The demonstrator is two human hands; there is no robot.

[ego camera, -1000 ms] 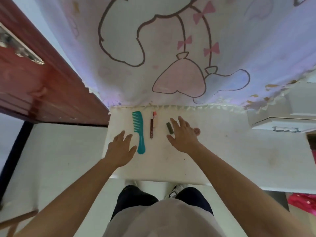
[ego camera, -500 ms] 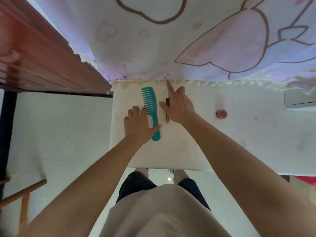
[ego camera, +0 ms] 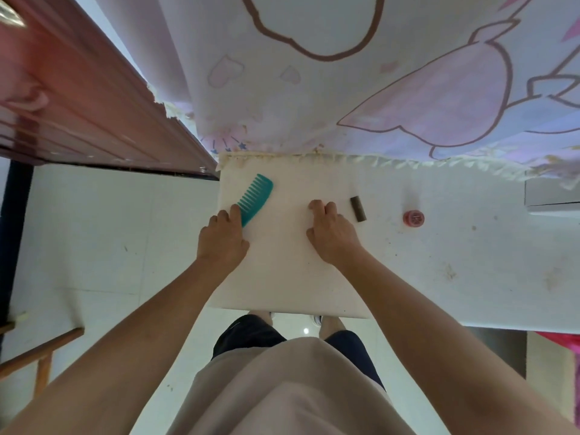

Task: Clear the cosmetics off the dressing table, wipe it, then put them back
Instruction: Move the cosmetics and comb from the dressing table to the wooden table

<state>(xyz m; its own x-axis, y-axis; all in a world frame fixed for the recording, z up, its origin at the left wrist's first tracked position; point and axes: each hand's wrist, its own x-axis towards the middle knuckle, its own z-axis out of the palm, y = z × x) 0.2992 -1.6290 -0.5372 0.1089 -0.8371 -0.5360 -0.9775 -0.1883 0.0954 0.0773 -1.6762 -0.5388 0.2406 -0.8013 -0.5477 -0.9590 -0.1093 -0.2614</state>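
gripping one comb (ego camera: pixel 255 196) with left fingers (ego camera: pixel 233 211); right fingers (ego camera: pixel 317 205) curled, perhaps around something, beside one tube (ego camera: pixel 358 208), one jar (ego camera: pixel 413 218).

The white tabletop (ego camera: pixel 298 277) runs from the middle of the frame to the right edge, its right part speckled with dark marks. Near its upper left corner my left hand (ego camera: pixel 221 243) grips the teal comb (ego camera: pixel 255 196) by the handle. The comb slants, and I cannot tell whether it touches the top. Right of centre lies a short dark tube (ego camera: pixel 358 208), and farther right, well apart, a small round pink jar (ego camera: pixel 413 218). My right hand (ego camera: pixel 332 237) rests just beside the tube, fingers curled.
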